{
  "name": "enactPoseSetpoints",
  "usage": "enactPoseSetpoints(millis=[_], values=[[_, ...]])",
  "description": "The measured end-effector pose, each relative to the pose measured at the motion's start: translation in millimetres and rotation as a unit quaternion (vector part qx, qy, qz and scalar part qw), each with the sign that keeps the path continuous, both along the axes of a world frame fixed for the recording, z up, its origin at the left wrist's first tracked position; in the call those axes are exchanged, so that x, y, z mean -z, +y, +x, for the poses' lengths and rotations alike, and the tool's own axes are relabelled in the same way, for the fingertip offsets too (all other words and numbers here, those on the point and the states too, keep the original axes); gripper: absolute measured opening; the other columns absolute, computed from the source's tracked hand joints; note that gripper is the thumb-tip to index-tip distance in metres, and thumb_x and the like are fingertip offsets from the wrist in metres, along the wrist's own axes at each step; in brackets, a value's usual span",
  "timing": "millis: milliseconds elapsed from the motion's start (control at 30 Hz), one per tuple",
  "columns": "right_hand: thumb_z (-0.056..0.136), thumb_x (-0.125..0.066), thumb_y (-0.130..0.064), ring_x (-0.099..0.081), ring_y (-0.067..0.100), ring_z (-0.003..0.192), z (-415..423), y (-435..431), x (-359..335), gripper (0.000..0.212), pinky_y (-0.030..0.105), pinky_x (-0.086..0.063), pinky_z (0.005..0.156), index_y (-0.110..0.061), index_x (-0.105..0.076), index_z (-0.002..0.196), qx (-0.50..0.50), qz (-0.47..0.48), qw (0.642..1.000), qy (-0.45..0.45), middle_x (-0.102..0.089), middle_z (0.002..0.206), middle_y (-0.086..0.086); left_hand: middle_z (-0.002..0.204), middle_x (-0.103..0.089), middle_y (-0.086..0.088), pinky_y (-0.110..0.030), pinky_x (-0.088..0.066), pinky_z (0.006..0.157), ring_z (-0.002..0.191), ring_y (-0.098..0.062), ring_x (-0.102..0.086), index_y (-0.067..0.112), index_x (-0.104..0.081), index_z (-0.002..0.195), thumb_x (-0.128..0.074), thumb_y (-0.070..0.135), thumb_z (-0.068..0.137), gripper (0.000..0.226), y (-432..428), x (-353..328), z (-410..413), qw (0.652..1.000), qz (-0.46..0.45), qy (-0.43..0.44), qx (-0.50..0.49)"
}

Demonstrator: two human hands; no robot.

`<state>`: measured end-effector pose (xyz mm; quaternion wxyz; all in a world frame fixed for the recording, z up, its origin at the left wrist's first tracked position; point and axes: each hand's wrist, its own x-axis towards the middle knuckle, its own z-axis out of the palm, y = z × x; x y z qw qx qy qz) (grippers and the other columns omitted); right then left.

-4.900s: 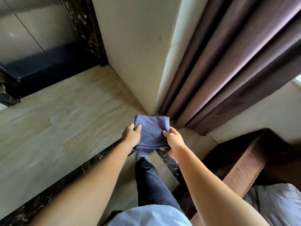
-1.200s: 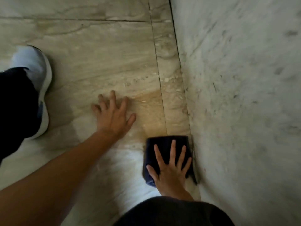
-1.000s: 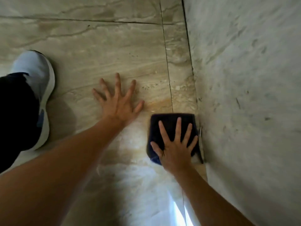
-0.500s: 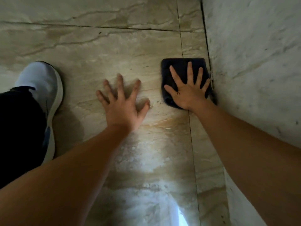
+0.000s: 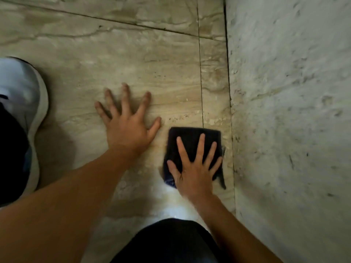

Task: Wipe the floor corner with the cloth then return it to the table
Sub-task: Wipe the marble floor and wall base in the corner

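Head camera looks steeply down, close to the floor [image 5: 133, 59] beside the wall [image 5: 288, 111].

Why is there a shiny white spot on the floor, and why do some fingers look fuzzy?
Head view: the white patch on the floor near the right hand is glare, washing out the tile pattern; the left hand has smeared fingertips, which is motion blur; the cloth is too dark to show texture.

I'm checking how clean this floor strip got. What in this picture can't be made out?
- Floor under the cloth: covered by it and the right hand, head view.
- Floor under the left hand: hidden by the flat palm.
- Shoe: cut off by the left edge.
- Grime along the wall seam: blurred.
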<state>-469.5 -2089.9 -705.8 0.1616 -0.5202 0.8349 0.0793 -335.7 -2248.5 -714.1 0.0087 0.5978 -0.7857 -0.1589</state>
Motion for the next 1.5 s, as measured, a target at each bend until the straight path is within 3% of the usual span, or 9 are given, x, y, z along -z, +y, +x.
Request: enactPoseSetpoints(millis=[267,400,633,800,900,1067,1267,1367,1500], values=[[0.089,-0.019,-0.079,0.029,0.044,0.145,-59.6,-160.7,-7.1,0.072,0.07,0.012,0.112,-0.059,0.02,0.145,0.031,0.064,0.996,-0.05,0.036,0.161,0.004,0.167,0.006,-0.014,-0.076,-0.001,0.112,0.145,-0.059,0.008,0.04,-0.011,0.154,-0.031,0.077,0.08,0.085,-18.3,-12.9,-10.3,0.998,0.058,-0.033,0.006],[0.088,-0.019,-0.08,0.031,0.044,0.145,-82.7,-232.7,-9.5,0.073,0.07,0.014,0.112,-0.059,0.021,0.145,0.023,0.074,0.996,-0.051,0.038,0.16,0.004,0.167,0.003,-0.01,-0.072,-0.008,0.114,0.148,-0.053,0.002,0.036,-0.014,0.152,-0.034,0.068,0.083,0.079,-78.5,-23.6,-34.7,0.999,0.027,-0.017,0.035],[0.089,-0.019,-0.078,0.026,0.041,0.148,-127.9,-324.8,-7.0,0.068,0.066,0.013,0.115,-0.062,0.015,0.146,0.004,0.078,0.996,-0.04,0.031,0.163,0.0,0.168,0.007,-0.012,-0.072,-0.004,0.115,0.149,-0.05,0.012,0.033,-0.002,0.158,-0.013,0.073,0.088,0.081,-157.1,4.5,-47.0,0.999,-0.019,-0.031,0.001],[0.091,-0.015,-0.077,0.019,0.039,0.151,-115.8,-302.4,-5.9,0.066,0.065,0.007,0.117,-0.058,0.011,0.149,0.014,0.021,0.999,-0.026,0.02,0.167,0.003,0.169,0.002,-0.011,-0.069,-0.001,0.117,0.15,-0.048,0.011,0.033,-0.008,0.158,-0.01,0.071,0.089,0.079,-154.0,5.8,-38.4,0.999,-0.028,-0.011,0.017],[0.092,-0.015,-0.072,0.002,0.042,0.152,-66.8,-209.1,3.1,0.066,0.066,-0.004,0.118,-0.052,0.001,0.153,0.028,-0.043,0.998,0.027,0.002,0.169,0.01,0.169,0.004,-0.011,-0.069,-0.002,0.117,0.15,-0.048,0.011,0.034,-0.005,0.158,-0.009,0.071,0.09,0.078,-154.7,5.0,-39.1,0.999,-0.025,-0.02,0.022],[0.09,-0.03,-0.069,-0.014,0.047,0.15,-12.8,-98.6,2.6,0.069,0.07,-0.019,0.112,-0.05,-0.013,0.154,0.07,-0.01,0.997,0.012,-0.017,0.166,0.014,0.169,0.003,-0.01,-0.068,0.001,0.118,0.151,-0.047,0.011,0.034,-0.003,0.158,-0.011,0.071,0.091,0.078,-152.6,5.4,-39.0,0.999,-0.025,-0.016,0.019],[0.092,-0.026,-0.07,0.006,0.047,0.151,-56.3,-179.3,0.4,0.067,0.071,-0.001,0.114,-0.054,-0.002,0.153,0.029,-0.043,0.999,0.009,0.004,0.168,0.012,0.168,-0.002,-0.011,-0.07,-0.002,0.117,0.151,-0.049,0.006,0.033,-0.009,0.158,-0.015,0.074,0.088,0.08,-153.3,10.1,-40.6,0.999,-0.039,-0.023,0.021],[0.093,-0.02,-0.073,0.023,0.046,0.147,-92.6,-265.2,-3.4,0.068,0.071,0.011,0.112,-0.054,0.009,0.151,0.036,0.01,0.998,-0.052,0.023,0.165,0.009,0.169,-0.002,-0.011,-0.069,-0.001,0.117,0.151,-0.048,0.006,0.033,-0.012,0.158,-0.015,0.074,0.088,0.082,-152.3,12.6,-40.1,0.999,-0.044,-0.019,0.011],[0.092,-0.018,-0.075,0.025,0.045,0.147,-127.9,-340.8,-8.9,0.068,0.07,0.014,0.112,-0.056,0.013,0.15,0.053,0.066,0.994,-0.071,0.029,0.164,0.005,0.168,0.0,-0.012,-0.07,-0.001,0.117,0.151,-0.049,0.007,0.032,-0.009,0.159,-0.012,0.073,0.088,0.082,-151.4,11.3,-42.7,0.999,-0.041,-0.028,0.018]])
